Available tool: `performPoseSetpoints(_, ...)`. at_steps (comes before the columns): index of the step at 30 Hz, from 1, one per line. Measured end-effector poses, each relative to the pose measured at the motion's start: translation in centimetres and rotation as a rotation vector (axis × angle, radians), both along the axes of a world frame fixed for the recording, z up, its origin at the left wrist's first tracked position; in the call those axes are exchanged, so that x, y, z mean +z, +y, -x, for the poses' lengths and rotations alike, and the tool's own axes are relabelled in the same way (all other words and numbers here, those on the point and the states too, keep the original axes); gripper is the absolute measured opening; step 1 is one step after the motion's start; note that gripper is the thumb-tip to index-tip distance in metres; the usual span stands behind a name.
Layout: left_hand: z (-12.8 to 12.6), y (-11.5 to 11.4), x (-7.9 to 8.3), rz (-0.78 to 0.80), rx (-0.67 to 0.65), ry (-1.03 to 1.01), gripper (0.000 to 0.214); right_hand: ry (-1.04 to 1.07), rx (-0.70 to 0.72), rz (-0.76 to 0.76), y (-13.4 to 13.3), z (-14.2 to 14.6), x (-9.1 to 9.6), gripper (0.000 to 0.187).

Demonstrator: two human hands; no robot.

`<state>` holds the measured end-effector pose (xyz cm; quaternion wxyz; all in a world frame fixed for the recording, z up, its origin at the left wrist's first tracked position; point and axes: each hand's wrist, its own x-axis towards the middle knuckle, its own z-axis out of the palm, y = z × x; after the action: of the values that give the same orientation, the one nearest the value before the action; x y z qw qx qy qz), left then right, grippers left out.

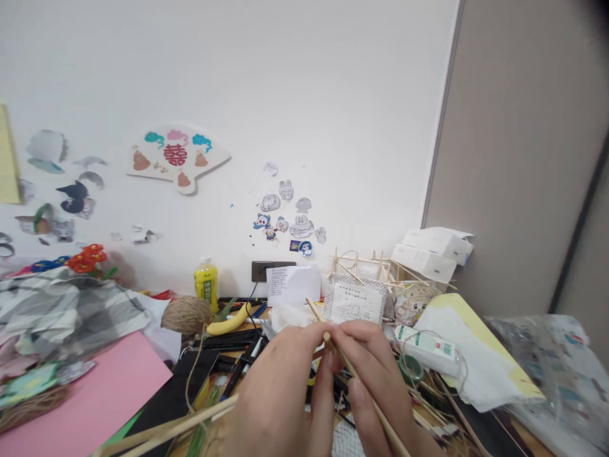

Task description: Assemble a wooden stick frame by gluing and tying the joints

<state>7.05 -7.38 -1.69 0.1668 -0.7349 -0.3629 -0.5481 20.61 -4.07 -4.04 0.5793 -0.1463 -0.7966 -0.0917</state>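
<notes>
My left hand (280,390) and my right hand (375,374) meet in front of me above the cluttered table, fingertips close together. A thin wooden stick (390,431) runs diagonally through my right fingers, its far tip poking up beyond both hands. Pale wooden sticks (190,421) extend from the lower left into my left hand, which is closed around them. One stick end shows between my fingertips, where the sticks appear to cross. Whether anything binds them there is hidden by my fingers.
Behind my hands lie a ball of twine (186,315), a toy banana (229,321) and a yellow bottle (206,281). A stick frame (359,260) leans near the wall. To the right are a white-and-green bottle (428,349) and paper; pink paper (104,393) covers the left.
</notes>
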Motion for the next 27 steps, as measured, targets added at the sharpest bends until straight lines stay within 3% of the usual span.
performPoseSetpoints(12,-0.2,0.0,-0.4,0.016,0.017,-0.039,0.022,0.068,-0.049,0.029,0.0,0.5,-0.7,0.042)
performPoseSetpoints(27,-0.5,0.8,-1.7,-0.014,0.018,0.172,0.038,0.287,-0.112,0.065,-0.4,0.6,0.0,0.022)
